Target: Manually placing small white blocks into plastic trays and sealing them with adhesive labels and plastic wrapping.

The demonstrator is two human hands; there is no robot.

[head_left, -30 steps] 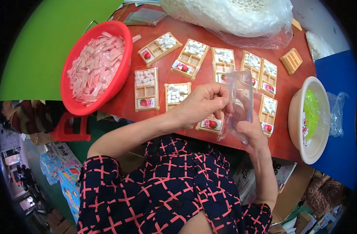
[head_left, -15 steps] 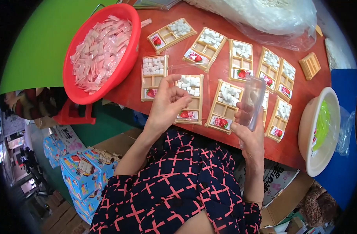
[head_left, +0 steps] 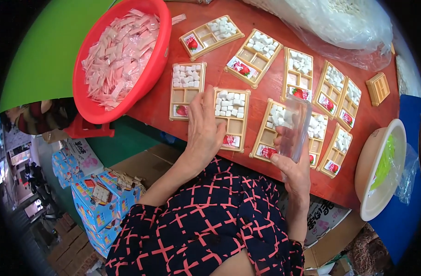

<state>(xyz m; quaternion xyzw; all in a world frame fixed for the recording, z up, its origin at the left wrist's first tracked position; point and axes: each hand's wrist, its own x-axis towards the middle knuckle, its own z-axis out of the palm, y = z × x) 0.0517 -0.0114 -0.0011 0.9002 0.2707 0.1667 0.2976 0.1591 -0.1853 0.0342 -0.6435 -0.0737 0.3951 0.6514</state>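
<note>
My left hand (head_left: 203,131) rests fingers apart on the red table edge, touching a tan compartment tray (head_left: 231,118) that holds white cubes and a strawberry sachet. My right hand (head_left: 291,163) grips a clear plastic sleeve (head_left: 297,126), held upright over another tan tray (head_left: 270,131). Several more tan trays with white cubes, such as one (head_left: 186,89) to the left and one (head_left: 253,56) further back, lie across the table.
A red basin (head_left: 88,108) full of pink sachets stands at the left. A large clear bag of white pieces (head_left: 339,23) lies at the back. A cream bowl (head_left: 374,170) with green items sits right. Blue boxes (head_left: 93,202) are on the floor.
My left hand left the clear sleeve and moved left and down onto the tray at the table edge. My right hand keeps the sleeve, now lower. The view shifted.
</note>
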